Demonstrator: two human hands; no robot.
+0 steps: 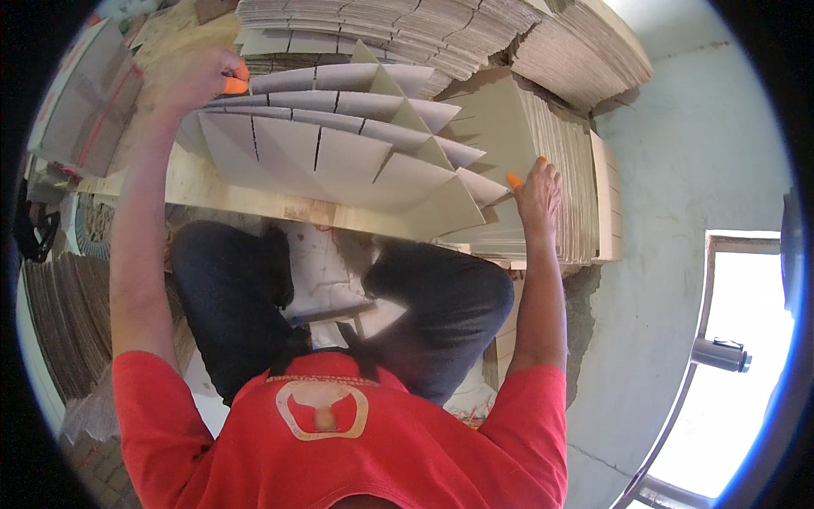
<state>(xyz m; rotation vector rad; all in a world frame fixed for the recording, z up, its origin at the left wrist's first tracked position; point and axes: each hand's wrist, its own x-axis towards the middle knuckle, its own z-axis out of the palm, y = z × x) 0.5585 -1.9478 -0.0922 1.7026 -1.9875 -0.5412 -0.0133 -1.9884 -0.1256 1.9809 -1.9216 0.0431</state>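
Slotted cardboard divider (284,148) stands along table's (292,209) near edge, between hands. Left hand (212,78) at its left end, fingertips bunched; whether pinching card, cannot tell. Right hand (539,195) beside right tip, thumb spread. Rear panels partly hidden.

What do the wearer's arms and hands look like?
Red short sleeves, forearms bare below. Left hand and right hand wear no full gloves, just small orange fingertip covers on some digits. No watch or cables visible on either arm.

Pale dividers (288,148), red shirt (339,462), orange-tipped fingers (235,86)
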